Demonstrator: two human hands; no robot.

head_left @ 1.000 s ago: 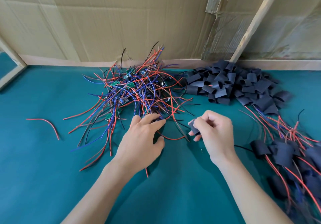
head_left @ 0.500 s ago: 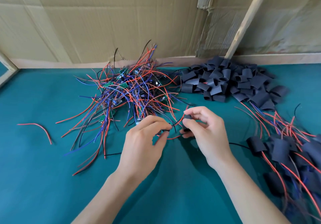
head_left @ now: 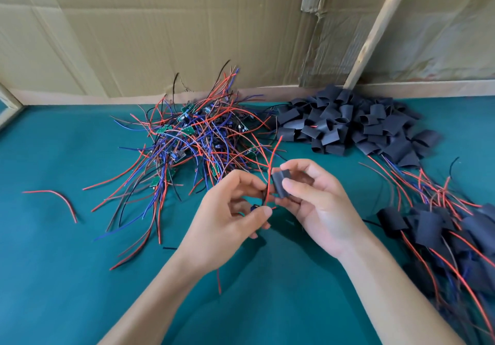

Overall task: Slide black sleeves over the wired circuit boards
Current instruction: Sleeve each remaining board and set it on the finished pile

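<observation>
Right hand [head_left: 316, 205] pinches black sleeve [head_left: 280, 184] at centre, raised off worktop [head_left: 53, 277]. Left hand [head_left: 227, 216] pinches wired board [head_left: 255, 207] at seven o'clock of sleeve. Sleeve looks light, floppy: hold by sides, mouth open. Wires [head_left: 269, 173] thin, springy; gather ends first.

Bright, even daylight; soft shadows under the arms; wide-angle bending, blurred right edge.

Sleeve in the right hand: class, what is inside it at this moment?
Nothing visible is inside the sleeve yet; its bore is hidden by the right hand. The red wire runs beside its left edge, pinched by the left hand.
</observation>
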